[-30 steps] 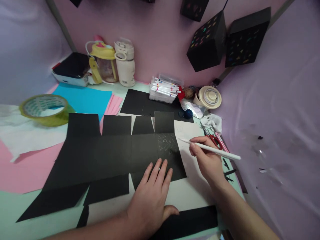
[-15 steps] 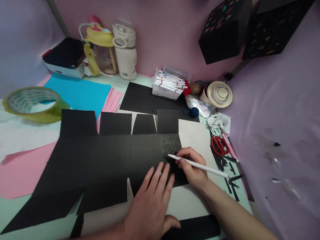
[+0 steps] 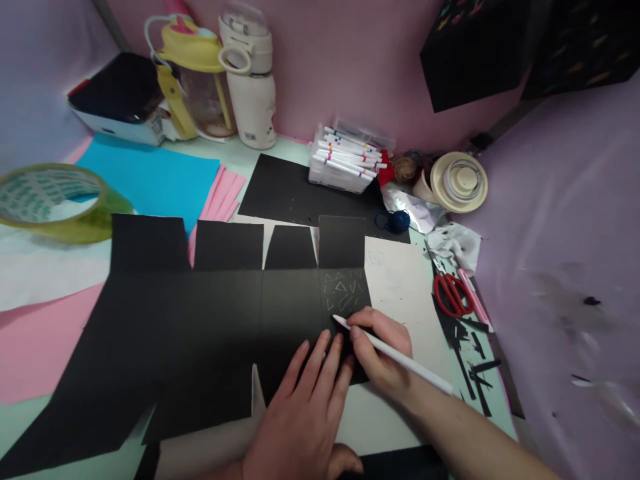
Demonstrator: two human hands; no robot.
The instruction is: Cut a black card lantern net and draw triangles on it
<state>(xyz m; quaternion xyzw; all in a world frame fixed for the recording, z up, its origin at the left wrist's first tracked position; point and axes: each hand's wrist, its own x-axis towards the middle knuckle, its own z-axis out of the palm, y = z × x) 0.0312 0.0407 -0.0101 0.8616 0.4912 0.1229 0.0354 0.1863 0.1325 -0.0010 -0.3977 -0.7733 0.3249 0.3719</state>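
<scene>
A sheet of black card [image 3: 210, 320], cut and creased with flaps along its edges, lies flat across the table. My right hand [image 3: 383, 347] pinches a white stylus-like pen [image 3: 400, 360]. The pen's tip is at the card's right panel, just below several thin, pale triangles and line marks [image 3: 343, 288]. Pressed flat on the card's lower right part is my left hand [image 3: 305, 407], its fingers stretched out. Whether the tip touches the card I cannot tell.
Red-handled scissors [image 3: 453, 295], a pink pen-like tool [image 3: 475, 300] and black scraps [image 3: 477, 373] lie at the right. Behind stand a box of white markers [image 3: 345, 160], a white bottle [image 3: 251, 100] and a yellow-lidded cup [image 3: 200, 80]. A tape roll [image 3: 107, 217] is at left.
The view has shifted slightly. My right hand has moved the pen tip a little left and down relative to the pale marks. My left hand stays flat on the card.
</scene>
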